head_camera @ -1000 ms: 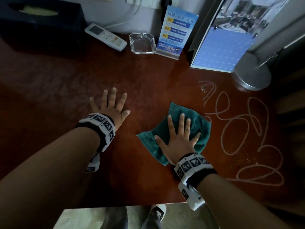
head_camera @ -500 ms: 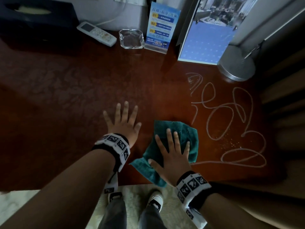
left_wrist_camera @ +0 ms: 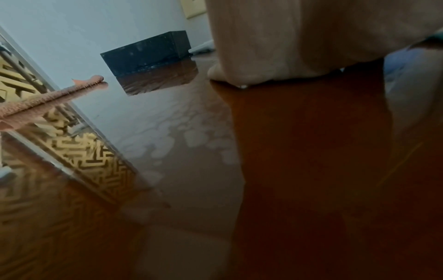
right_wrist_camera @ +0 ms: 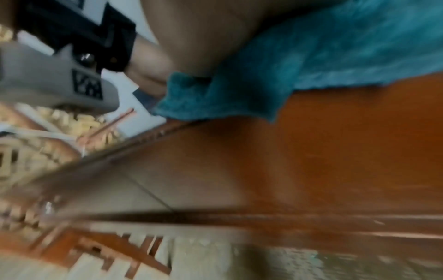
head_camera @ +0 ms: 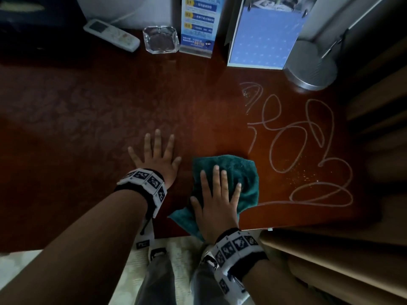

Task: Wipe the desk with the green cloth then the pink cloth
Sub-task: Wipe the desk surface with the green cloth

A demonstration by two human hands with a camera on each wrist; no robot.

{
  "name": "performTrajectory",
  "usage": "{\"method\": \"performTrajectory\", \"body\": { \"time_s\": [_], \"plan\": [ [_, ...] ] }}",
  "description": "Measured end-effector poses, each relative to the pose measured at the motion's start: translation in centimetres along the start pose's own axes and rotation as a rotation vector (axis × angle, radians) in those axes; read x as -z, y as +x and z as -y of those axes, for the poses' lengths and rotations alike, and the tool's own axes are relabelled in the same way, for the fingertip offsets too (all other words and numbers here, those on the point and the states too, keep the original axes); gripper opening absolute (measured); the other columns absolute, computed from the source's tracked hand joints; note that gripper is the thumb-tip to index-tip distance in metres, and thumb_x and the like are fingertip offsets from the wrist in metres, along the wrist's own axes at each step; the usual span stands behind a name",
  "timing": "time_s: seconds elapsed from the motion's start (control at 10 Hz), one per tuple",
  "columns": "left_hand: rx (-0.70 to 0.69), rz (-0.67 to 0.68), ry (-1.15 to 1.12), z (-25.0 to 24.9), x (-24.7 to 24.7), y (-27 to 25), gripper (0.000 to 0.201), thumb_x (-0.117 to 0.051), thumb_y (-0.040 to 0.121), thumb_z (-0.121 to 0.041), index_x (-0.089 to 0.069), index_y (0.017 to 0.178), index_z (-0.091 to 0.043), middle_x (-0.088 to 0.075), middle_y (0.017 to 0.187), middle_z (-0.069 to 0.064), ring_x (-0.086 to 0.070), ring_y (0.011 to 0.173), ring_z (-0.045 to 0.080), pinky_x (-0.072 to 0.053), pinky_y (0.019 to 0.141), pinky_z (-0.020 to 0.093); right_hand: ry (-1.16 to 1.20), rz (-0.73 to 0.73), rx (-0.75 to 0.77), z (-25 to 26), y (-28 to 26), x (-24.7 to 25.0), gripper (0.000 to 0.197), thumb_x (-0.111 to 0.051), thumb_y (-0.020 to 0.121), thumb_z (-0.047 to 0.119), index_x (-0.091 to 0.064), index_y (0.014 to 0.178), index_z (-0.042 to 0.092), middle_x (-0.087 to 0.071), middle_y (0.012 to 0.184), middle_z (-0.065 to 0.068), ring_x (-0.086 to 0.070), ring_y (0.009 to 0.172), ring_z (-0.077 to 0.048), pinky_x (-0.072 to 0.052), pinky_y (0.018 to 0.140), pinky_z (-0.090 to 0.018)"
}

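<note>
The green cloth (head_camera: 244, 179) lies bunched at the near edge of the red-brown desk (head_camera: 198, 106), one corner hanging over the edge. My right hand (head_camera: 217, 194) presses flat on the cloth with straight fingers; the right wrist view shows the cloth (right_wrist_camera: 311, 56) under the palm. My left hand (head_camera: 157, 155) rests flat on the bare desk just left of the cloth, fingers spread. White squiggly smears (head_camera: 308, 139) and specks mark the desk to the right of the cloth. The pink cloth (left_wrist_camera: 48, 96) shows only in the left wrist view, lying at the desk's far left edge.
Along the back stand a black box (head_camera: 33, 16), a white remote (head_camera: 111, 35), a glass ashtray (head_camera: 160, 39), a blue sign card (head_camera: 199, 25), a blue board (head_camera: 264, 34) and a silver lamp base (head_camera: 310, 64). Wooden furniture (head_camera: 330, 249) adjoins the desk's right front.
My right hand has slid the green cloth back toward the near edge, where a corner now overhangs. The left hand stays flat on the desk.
</note>
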State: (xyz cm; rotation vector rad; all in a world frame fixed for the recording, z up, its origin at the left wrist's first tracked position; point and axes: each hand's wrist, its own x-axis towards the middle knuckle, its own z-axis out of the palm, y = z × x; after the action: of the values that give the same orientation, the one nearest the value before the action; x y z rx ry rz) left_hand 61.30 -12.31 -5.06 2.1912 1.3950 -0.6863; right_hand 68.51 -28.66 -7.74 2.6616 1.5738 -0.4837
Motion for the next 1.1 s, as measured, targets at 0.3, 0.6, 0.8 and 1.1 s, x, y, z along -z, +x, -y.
{"method": "performTrajectory", "body": {
  "time_s": [0.3,0.6,0.8,1.1],
  "plan": [
    [0.004,0.043,-0.009,0.1,0.4,0.1,0.059,-0.001,0.095,-0.057,0.033,0.138,-0.037,0.045,0.144,-0.003,0.036,0.136,0.024,0.015,0.107,0.063,-0.035,0.158,0.350,-7.1,-1.4,1.7,0.057,-0.024,0.097,0.055,-0.018,0.150,0.035,-0.011,0.160,0.002,-0.011,0.147,-0.018,-0.012,0.111,-0.053],
    [0.001,0.052,0.000,0.1,0.6,0.2,0.059,-0.004,0.096,-0.055,0.034,0.137,-0.037,0.045,0.144,-0.003,0.036,0.136,0.025,0.014,0.108,0.063,0.552,-0.134,0.109,-7.5,-1.8,2.8,0.049,-0.033,0.096,0.039,-0.027,0.144,0.037,-0.010,0.159,0.011,0.002,0.147,-0.009,-0.004,0.118,-0.041],
    [0.001,0.046,0.018,0.0,0.5,0.4,0.059,-0.004,0.096,-0.055,0.035,0.137,-0.037,0.045,0.144,-0.003,0.036,0.136,0.025,0.014,0.109,0.063,0.252,0.007,-0.177,-5.2,-1.9,1.4,0.072,-0.001,0.082,0.074,-0.001,0.148,0.046,0.025,0.155,0.005,0.028,0.140,-0.014,0.020,0.112,-0.036],
    [-0.051,-0.091,0.132,0.0,1.6,0.2,0.061,-0.010,0.096,-0.056,0.006,0.149,-0.030,0.010,0.157,0.006,0.009,0.144,0.031,0.005,0.110,0.064,0.086,0.146,-0.108,-6.9,-0.9,2.0,0.069,0.010,0.074,0.081,0.020,0.137,0.057,0.037,0.149,0.009,0.036,0.137,-0.016,0.020,0.112,-0.042]
  ]
}}
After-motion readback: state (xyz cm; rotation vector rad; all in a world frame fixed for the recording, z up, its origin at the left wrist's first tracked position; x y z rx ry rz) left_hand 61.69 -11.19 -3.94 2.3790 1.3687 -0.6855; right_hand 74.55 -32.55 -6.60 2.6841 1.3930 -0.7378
